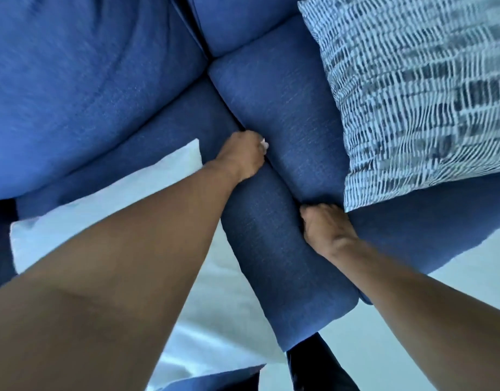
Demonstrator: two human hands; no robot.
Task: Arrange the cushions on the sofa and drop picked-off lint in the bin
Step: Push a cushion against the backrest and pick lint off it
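Looking at this, it's the cushion-arranging step, lint and bin aren't in play yet (no bin in view). Left to right: one white cushion [107, 198] lies on the left seat, then the left hand [243, 153] has its fingers curled down into the gap between the two blue seat cushions [288, 131], the right hand [324, 230] grips the front edge of that right seat cushion, and one patterned cushion [417, 100] leans on the sofa back. My guess for next: tug the seat cushion square, then prop both throw cushions.
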